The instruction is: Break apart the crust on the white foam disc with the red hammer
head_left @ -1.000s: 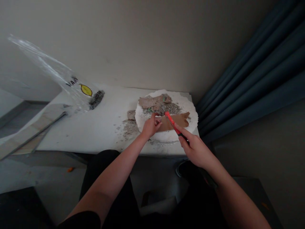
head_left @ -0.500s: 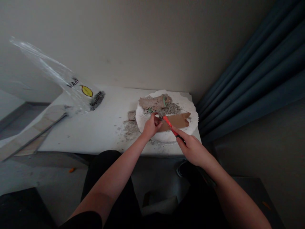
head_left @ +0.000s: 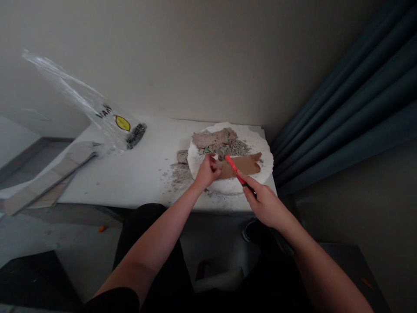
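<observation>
My right hand (head_left: 263, 202) is wrapped round the red and black handle of a hammer (head_left: 233, 167), whose grey head is over the broken rubble. My left hand (head_left: 208, 171) is just left of the hammer head, fingers curled and pinched together; whatever they hold is too small to make out. Under both hands lies a strip of brown cardboard (head_left: 243, 167) on a round white slab with a ragged edge (head_left: 265, 150). Behind the hands, a cracked brownish piece (head_left: 208, 139) rests on the slab beside a heap of grey crumbs (head_left: 239, 148).
Grey debris (head_left: 182, 176) is scattered over the white table (head_left: 130, 178) left of the slab. Farther left stand a clear plastic bag (head_left: 110, 117) with a yellow print and a dark metal bar (head_left: 65, 178) lying on boards. A blue-grey curtain (head_left: 352, 117) hangs at the right.
The hammer head has shifted slightly, lifting a little away from my left fingers. The whole view has moved a little to the right; my left hand keeps its pinch.
</observation>
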Demonstrator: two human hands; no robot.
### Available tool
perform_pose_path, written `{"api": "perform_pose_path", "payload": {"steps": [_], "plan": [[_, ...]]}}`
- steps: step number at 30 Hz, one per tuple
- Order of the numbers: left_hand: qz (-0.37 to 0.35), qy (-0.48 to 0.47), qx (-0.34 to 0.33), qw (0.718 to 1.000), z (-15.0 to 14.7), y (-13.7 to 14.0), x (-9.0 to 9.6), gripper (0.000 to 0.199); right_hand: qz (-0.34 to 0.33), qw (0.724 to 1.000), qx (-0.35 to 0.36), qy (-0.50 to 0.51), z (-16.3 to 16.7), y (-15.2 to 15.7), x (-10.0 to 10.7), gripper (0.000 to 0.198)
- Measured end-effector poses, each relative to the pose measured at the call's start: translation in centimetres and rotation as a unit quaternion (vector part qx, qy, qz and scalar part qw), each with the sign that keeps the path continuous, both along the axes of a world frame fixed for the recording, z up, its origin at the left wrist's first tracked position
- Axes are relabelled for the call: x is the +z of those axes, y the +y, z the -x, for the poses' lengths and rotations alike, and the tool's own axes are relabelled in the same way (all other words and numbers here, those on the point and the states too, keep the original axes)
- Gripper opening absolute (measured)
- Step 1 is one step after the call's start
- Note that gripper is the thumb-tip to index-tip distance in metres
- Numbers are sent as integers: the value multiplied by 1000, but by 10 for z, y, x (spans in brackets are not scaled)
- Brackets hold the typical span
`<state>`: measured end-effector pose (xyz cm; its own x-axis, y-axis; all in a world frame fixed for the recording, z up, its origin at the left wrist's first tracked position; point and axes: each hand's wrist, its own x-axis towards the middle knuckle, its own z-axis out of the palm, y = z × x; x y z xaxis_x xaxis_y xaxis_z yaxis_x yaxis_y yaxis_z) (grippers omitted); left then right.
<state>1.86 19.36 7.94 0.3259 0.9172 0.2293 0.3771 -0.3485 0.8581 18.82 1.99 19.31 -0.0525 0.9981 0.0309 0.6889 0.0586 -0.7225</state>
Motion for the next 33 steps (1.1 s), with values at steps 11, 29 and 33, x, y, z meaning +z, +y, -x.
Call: {"api": "perform_pose_path", "payload": {"steps": [11,29,33], "plan": [[14,-40,79,996,10,11,4,48,2,1000,-2,-11,1,2,-4,54],[11,33,111,993,40,22,22,45,35,999,-10,-27,-4,0,-9,55],[12,148,127,981,55,27,28,45,3,997,-53,-48,-18,13,-22,56]]}}
